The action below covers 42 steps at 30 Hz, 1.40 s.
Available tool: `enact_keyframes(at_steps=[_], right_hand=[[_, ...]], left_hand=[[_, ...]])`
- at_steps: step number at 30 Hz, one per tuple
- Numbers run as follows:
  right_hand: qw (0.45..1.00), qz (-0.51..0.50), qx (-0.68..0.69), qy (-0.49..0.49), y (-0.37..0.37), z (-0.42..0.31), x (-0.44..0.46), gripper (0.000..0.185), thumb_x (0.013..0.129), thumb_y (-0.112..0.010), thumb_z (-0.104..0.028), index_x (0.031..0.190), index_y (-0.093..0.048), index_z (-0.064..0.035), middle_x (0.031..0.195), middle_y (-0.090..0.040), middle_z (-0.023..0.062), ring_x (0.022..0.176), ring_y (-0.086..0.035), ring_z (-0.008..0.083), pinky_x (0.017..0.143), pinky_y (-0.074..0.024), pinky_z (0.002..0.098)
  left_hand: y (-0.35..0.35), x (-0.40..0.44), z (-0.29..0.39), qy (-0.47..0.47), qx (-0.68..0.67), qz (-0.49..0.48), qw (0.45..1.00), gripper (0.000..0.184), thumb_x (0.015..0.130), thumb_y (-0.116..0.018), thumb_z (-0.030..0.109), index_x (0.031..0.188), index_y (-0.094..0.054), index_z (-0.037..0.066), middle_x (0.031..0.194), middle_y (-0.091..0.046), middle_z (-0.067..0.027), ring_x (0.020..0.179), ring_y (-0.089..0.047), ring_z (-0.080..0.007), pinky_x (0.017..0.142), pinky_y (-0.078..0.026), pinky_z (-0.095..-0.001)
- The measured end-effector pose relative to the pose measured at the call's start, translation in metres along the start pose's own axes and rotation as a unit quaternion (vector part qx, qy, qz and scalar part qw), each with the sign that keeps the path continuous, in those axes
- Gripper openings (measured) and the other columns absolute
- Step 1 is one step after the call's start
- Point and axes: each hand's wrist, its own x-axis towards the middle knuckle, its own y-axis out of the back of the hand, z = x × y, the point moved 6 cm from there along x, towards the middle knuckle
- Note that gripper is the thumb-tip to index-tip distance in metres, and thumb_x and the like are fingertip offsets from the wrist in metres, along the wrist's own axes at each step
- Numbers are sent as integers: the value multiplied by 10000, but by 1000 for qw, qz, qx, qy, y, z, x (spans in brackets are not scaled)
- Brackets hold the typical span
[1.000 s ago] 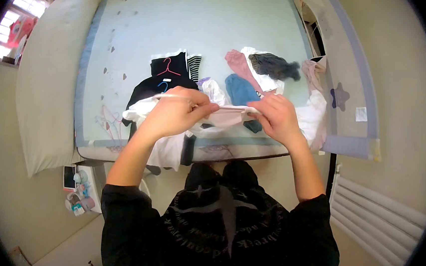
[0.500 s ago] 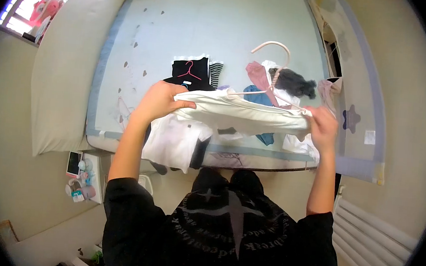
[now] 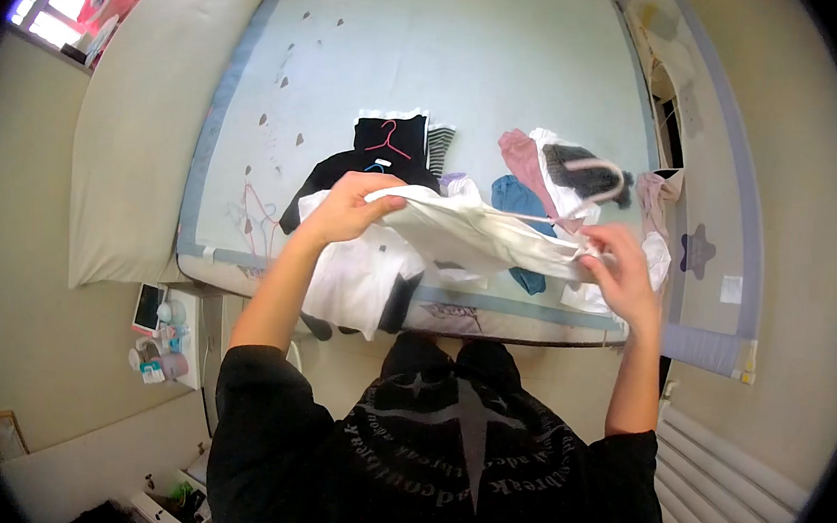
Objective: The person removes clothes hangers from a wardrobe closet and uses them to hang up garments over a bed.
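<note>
A white garment (image 3: 480, 234) is stretched between my two hands above the bed's near edge. My left hand (image 3: 356, 205) is closed on one end of it, thumb on top. At the other end, my right hand (image 3: 619, 269) pinches the cloth's corner. A pale pink hanger (image 3: 595, 165) sits partly in the garment, its hook tilted to the right near my right hand. Below my left hand, a white shirt (image 3: 356, 281) hangs over the bed edge.
On the bed (image 3: 435, 47) lie black clothing (image 3: 332, 174) with a red hanger (image 3: 387, 139), blue cloth (image 3: 531, 202), pink cloth (image 3: 522, 154) and dark grey cloth (image 3: 567, 180). A long pillow (image 3: 159, 123) lines the left side; a radiator (image 3: 726, 482) stands lower right.
The garment was bunched between my hands, then spread wide with the hanger showing. The hanger's hook has since tipped to the right, and the garment's right end has dropped slightly.
</note>
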Motion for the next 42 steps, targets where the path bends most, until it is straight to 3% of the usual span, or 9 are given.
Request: enact_keyframes(at_steps=[3, 6, 9, 14, 22, 29, 35, 39, 42], right_hand=[[997, -39, 66, 18, -40, 24, -5, 110, 920, -657, -70, 1005, -688, -8, 825, -639, 56, 738, -594, 168, 680, -466, 271], [928, -12, 310, -207, -82, 70, -28, 121, 958, -641, -100, 969, -682, 14, 854, -666, 55, 767, -593, 132, 706, -473, 268], [959, -22, 229, -164, -88, 63, -30, 157, 978, -631, -117, 926, -679, 24, 856, -675, 46, 771, -580, 100, 706, -476, 257], [991, -116, -1, -63, -89, 19, -16, 166, 921, -619, -105, 890, -729, 15, 897, -727, 128, 763, -690, 295, 729, -533, 347], [991, 9, 107, -78, -51, 13, 1, 140, 933, -636, -58, 855, -690, 45, 812, -705, 108, 654, -621, 183, 619, -476, 291], [991, 47, 115, -46, -48, 16, -5, 128, 922, -656, -51, 841, -684, 46, 789, -701, 105, 632, -603, 170, 607, -465, 288], [993, 15, 86, -79, -43, 24, -7, 155, 926, -649, -52, 818, -673, 57, 796, -709, 116, 640, -604, 183, 607, -467, 300], [994, 40, 77, -72, -39, 21, -6, 162, 930, -650, -59, 821, -670, 59, 795, -709, 117, 640, -603, 186, 607, -463, 305], [990, 70, 91, -77, -32, 27, -10, 168, 938, -657, -77, 833, -675, 52, 793, -702, 107, 648, -598, 175, 611, -454, 293]], left_hand=[[-18, 7, -1, -16, -10, 2, 1000, 180, 948, -635, 101, 1071, -705, -10, 939, -708, -56, 865, -623, -117, 796, -497, -279], [-24, 8, -8, -16, -27, 19, 999, 190, 950, -638, 95, 1091, -702, -15, 949, -712, -53, 872, -625, -118, 798, -499, -281], [-19, 5, -12, 26, -13, 18, 999, 201, 944, -676, 129, 1086, -709, -10, 970, -728, -75, 894, -649, -138, 828, -508, -282], [14, 5, -9, -27, -29, 68, 997, 211, 944, -676, 153, 1060, -705, -21, 945, -701, -63, 880, -630, -141, 808, -496, -279], [2, 9, 0, -89, 65, 5, 994, 223, 863, -733, 106, 1067, -727, 16, 1000, -721, -94, 886, -659, -215, 837, -517, -317], [1, 5, -13, 32, 107, -12, 994, 219, 884, -731, 156, 1068, -745, 37, 943, -735, -83, 841, -674, -197, 796, -527, -302], [28, 1, -18, -6, 6, 57, 998, 161, 939, -675, 144, 978, -753, 8, 894, -735, -77, 818, -682, -162, 758, -537, -293], [21, 1, -19, 25, 122, 123, 985, 218, 954, -675, 174, 887, -734, -25, 848, -727, -63, 743, -653, -122, 677, -519, -257], [3, -10, -63, 158, -65, 165, 971, 356, 1002, -618, 286, 805, -713, 6, 784, -713, -69, 678, -641, -116, 626, -504, -250]])
